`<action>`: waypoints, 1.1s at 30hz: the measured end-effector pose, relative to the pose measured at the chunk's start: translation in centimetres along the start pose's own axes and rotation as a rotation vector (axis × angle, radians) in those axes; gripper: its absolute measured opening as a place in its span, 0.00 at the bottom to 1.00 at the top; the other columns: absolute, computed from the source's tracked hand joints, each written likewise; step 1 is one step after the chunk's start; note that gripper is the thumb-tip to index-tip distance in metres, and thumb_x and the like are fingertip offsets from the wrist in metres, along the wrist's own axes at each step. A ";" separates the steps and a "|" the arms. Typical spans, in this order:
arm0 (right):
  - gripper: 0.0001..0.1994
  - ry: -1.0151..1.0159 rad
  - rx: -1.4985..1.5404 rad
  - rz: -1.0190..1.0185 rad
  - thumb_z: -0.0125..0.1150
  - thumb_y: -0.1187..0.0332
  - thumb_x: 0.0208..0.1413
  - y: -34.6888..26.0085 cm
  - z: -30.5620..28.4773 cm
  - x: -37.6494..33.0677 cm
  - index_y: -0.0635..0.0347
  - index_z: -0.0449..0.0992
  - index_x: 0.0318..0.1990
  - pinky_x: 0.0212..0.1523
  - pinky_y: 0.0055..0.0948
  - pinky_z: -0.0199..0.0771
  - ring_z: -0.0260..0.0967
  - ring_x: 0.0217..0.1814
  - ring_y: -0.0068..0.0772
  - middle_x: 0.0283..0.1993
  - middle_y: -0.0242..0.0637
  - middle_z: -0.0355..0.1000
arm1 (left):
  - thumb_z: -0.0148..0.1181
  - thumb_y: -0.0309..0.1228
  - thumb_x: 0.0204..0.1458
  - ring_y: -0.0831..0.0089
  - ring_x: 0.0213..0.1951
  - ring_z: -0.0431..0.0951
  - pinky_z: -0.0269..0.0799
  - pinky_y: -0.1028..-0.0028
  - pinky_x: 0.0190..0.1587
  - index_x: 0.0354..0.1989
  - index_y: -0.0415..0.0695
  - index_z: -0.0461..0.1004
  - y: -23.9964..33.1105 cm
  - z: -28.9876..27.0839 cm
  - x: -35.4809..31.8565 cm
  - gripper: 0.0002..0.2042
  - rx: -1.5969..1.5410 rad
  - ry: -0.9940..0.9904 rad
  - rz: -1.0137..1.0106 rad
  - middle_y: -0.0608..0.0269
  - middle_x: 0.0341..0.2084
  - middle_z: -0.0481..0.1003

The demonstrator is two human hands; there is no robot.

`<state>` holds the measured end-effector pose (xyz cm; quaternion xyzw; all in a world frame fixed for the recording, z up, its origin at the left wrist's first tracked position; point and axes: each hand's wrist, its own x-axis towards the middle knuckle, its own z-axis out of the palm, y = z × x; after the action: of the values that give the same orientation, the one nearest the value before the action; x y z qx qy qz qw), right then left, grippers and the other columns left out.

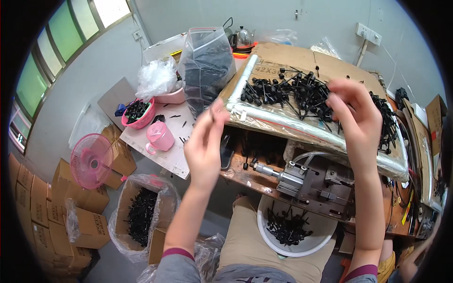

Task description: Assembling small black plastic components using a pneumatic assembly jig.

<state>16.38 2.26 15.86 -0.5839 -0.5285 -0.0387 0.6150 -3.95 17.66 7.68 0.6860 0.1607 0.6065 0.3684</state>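
Note:
My left hand (205, 146) is raised beside the left corner of a cardboard-covered board. Its thumb and fingers are pressed together, and what they hold, if anything, is too small to name. Over the board's right part, my right hand (361, 122) bends its fingers toward the thumb in a pinch. Its fingertips are at a pile of black parts (306, 92) with thin stems and thick heads; whether one is between them is hidden. Below the board sits a metal clamping fixture (302, 181) with a cylinder and tube. A white basket (262, 221) on my lap contains more black parts.
To the left, a small table (174, 162) bears a pink mug (160, 136), a pink basket (139, 123) and a large clear bag (207, 70) of dark parts. A lined carton (120, 226), a pink fan (92, 160) and stacked cartons (47, 217) stand lower left. Another person's arm shows lower right.

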 end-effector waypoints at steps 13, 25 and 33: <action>0.06 0.067 -0.056 0.237 0.55 0.81 0.57 0.7 -7.2 -14.0 0.67 0.74 0.41 0.33 0.19 0.72 0.69 0.35 0.21 0.46 0.41 0.69 | 0.67 0.49 0.46 0.58 0.40 0.80 0.74 0.63 0.44 0.43 0.42 0.80 -7.5 9.5 13.6 0.24 0.711 -0.305 -0.065 0.52 0.37 0.79; 0.05 0.050 -0.618 0.104 0.65 0.74 0.51 5.4 -12.6 -6.2 0.62 0.78 0.34 0.25 0.21 0.66 0.68 0.26 0.22 0.31 0.32 0.74 | 0.63 0.21 0.50 0.74 0.26 0.73 0.71 0.74 0.34 0.51 0.41 0.73 6.1 11.8 -1.2 0.18 0.150 -0.795 0.279 0.58 0.40 0.75; 0.22 -0.191 -1.113 0.208 0.71 0.48 0.43 8.6 -6.4 -1.3 0.59 0.77 0.33 0.33 0.39 0.74 0.76 0.33 0.42 0.32 0.37 0.77 | 0.68 0.26 0.46 0.68 0.29 0.78 0.70 0.73 0.31 0.49 0.42 0.76 8.0 12.0 -7.3 0.19 -0.061 -0.845 0.338 0.60 0.36 0.79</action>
<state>25.38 -0.64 10.64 -0.8694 -0.4216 -0.1975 0.1653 4.05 3.65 8.17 0.8787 -0.1361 0.3295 0.3174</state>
